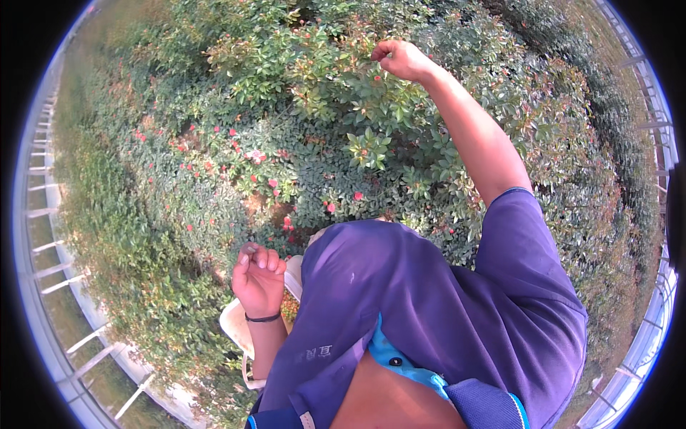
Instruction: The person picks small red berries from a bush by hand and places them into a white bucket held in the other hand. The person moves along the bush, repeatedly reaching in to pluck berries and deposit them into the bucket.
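Observation:
My right hand (403,59) reaches out over a leafy flowering shrub (370,96), which looks like a rose bush. Its fingers curl close together beside the upper shoots; whether a bud is between them is too small to tell. Near my left side, my left hand (260,281) is turned palm up with loosely bent fingers, and nothing shows in the palm. A dark band circles that wrist. Under the left forearm is a white container (236,327), partly hidden by my arm and shirt. Small reddish and green pieces, possibly buds (291,307), lie inside it.
Dense bushes surround me on every visible side. Pink and red blooms (273,183) dot the lower foliage ahead. A patch of bare soil (257,206) shows between plants. Pale structural bars (64,284) curve along the left rim, and similar framing (651,322) runs along the right.

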{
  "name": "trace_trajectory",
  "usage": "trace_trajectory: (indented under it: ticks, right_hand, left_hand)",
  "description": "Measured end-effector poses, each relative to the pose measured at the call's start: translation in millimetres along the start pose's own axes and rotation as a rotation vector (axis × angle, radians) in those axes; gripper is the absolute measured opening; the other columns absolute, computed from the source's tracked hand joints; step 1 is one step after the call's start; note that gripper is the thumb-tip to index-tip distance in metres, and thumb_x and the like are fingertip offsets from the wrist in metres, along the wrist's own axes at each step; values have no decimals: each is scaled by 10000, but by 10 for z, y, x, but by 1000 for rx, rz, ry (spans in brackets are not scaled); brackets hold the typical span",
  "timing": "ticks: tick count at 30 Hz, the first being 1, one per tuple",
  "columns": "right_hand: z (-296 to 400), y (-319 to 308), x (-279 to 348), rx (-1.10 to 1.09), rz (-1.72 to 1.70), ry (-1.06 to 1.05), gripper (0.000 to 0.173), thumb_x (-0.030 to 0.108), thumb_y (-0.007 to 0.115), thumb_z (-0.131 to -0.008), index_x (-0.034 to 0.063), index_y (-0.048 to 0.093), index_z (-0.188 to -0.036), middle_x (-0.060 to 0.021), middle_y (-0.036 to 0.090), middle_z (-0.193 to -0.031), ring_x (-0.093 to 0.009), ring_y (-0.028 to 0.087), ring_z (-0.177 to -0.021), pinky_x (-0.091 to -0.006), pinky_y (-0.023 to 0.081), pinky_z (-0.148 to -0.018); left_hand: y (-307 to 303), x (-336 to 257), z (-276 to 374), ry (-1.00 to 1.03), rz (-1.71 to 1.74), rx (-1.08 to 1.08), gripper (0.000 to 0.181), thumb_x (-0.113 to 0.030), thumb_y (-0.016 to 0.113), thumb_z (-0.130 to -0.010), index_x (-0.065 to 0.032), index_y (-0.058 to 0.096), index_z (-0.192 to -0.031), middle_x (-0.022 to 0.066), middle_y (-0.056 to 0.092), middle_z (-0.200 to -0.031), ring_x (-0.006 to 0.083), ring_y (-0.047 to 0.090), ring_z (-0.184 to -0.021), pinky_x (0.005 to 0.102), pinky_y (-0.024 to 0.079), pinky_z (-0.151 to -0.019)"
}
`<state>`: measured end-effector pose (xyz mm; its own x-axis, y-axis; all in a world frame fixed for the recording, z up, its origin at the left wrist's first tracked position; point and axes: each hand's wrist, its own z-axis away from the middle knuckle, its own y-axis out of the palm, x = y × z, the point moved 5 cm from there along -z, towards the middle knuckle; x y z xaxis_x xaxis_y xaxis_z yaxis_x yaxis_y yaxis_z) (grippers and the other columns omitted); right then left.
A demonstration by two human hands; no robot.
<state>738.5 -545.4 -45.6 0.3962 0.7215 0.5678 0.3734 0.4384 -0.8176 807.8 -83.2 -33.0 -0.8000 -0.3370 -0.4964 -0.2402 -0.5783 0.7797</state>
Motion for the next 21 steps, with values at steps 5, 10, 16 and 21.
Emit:
trace_trajectory:
  ticks: [5,10,16,21]
  right_hand:
    - [5,394,175,381,698,-66,270,152,536,-789,114,597,-1050,-104,617,-1027,-298,609,-937,-418,490,-791]
    - [32,411,37,394,635,112,255,270,556,-831,116,623,-1022,-76,645,-969,-255,619,-925,-385,493,-781]
    - [369,304,76,-10,-1094,345,261,265,540,-887,81,586,-1065,1,547,-750,-76,430,-617,-207,327,-500]
    - [1406,797,264,-188,-1567,634,116,200,515,-881,87,541,-870,23,461,-670,-70,401,-534,-196,272,-404]
  left_hand:
    - [-94,-43,8,5,32,29,169,-183,466,-864,-58,530,-958,20,431,-732,148,387,-671,287,347,-597]
    - [-165,-42,-22,-31,35,42,188,-184,461,-867,-48,530,-977,26,443,-741,151,395,-671,289,347,-593]
    - [-254,-149,-94,-39,62,28,200,-190,469,-864,-34,527,-976,28,450,-727,156,416,-672,295,359,-589]
    - [-294,-210,-186,-39,64,39,209,-191,475,-853,-34,532,-979,26,453,-707,159,432,-675,294,363,-588]
